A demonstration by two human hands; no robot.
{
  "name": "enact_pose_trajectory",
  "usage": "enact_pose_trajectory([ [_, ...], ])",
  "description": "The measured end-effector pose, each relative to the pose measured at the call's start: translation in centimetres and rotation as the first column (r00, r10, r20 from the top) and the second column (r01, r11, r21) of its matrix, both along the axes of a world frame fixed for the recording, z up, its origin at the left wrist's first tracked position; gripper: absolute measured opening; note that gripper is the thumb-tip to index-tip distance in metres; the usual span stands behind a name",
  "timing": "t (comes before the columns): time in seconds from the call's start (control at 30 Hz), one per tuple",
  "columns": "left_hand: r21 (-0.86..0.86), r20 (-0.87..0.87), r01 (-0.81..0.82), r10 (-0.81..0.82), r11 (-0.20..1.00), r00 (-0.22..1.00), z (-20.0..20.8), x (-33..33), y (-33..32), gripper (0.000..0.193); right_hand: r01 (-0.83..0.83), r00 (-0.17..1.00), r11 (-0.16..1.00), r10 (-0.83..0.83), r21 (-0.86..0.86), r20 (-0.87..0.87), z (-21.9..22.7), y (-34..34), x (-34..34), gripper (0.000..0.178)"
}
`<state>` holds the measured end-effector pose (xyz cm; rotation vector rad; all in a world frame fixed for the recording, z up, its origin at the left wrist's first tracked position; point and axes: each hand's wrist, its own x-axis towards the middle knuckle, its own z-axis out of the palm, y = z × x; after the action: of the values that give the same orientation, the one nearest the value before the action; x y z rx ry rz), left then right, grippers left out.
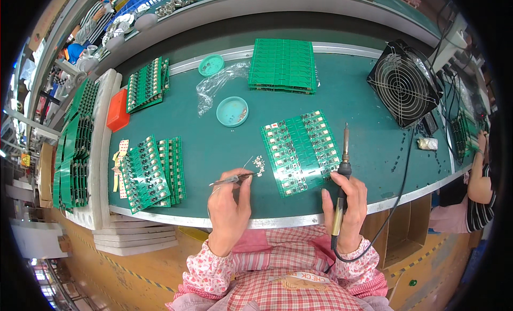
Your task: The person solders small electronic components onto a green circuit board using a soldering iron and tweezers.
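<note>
Two round dishes (232,111), one fan (403,83), maybe five board stacks (282,65).

Green-topped workbench (224,150) with metal edge, panel of green circuit boards (302,150), stacked board panels (282,65), more board stacks at left (152,172), two teal dishes (232,111), clear plastic bag (216,83), small loose parts (259,164), black fan (403,83)

Crumpled clear plastic bag (216,86) mid-bench

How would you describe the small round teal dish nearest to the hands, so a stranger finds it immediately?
On the green worktable, look left of the green circuit board panel that lies before the right hand. The round teal dish sits beside crumpled clear plastic wrap; unlike the farther teal dish, it is nearer and larger.
</note>
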<state>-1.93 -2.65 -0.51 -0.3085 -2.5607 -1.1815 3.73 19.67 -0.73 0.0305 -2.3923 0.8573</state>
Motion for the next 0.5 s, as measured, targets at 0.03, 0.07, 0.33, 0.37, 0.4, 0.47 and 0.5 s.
enact_pose_trajectory([
  [0.03, 0.002, -0.002, 0.000, 0.000, 1.000, 1.000, -0.02, 0.00, -0.03, 0.007, -0.003, 1.000, 1.000, 0.003, -0.001, -0.004, 0.01, 0.00, -0.03, 0.044],
  [0.07, 0.002, -0.002, -0.001, 0.001, 1.000, 1.000, 0.04, 0.00, -0.05, 0.007, -0.003, 1.000, 1.000, 0.003, -0.001, -0.005, 0.02, -0.01, -0.04, 0.044],
  [0.33, -0.010, -0.012, 0.007, -0.008, 1.000, 1.000, 0.23, -0.01, 0.02, 0.008, -0.008, 1.000, 1.000, 0.008, -0.007, -0.008, 0.08, -0.02, -0.05, 0.045],
  [0.37, -0.010, -0.012, 0.008, -0.008, 1.000, 1.000, 0.18, -0.02, 0.01, 0.008, -0.008, 1.000, 1.000, 0.007, -0.008, -0.008, 0.05, 0.00, -0.04, 0.045],
  [0.4, -0.016, -0.015, 0.008, -0.008, 1.000, 1.000, 0.15, -0.01, 0.01, 0.008, -0.009, 1.000, 1.000, 0.009, -0.011, -0.009, 0.03, 0.02, -0.02, 0.045],
  [0.47, -0.023, -0.018, 0.009, -0.010, 1.000, 1.000, 0.19, 0.00, 0.08, 0.008, -0.010, 1.000, 1.000, 0.010, -0.015, -0.011, 0.02, 0.06, 0.01, 0.045],
  [0.5, -0.015, -0.009, 0.004, -0.004, 1.000, 1.000, 0.19, -0.03, 0.10, 0.008, -0.009, 1.000, 1.000, 0.009, -0.014, -0.013, 0.05, 0.00, -0.02, 0.045],
])
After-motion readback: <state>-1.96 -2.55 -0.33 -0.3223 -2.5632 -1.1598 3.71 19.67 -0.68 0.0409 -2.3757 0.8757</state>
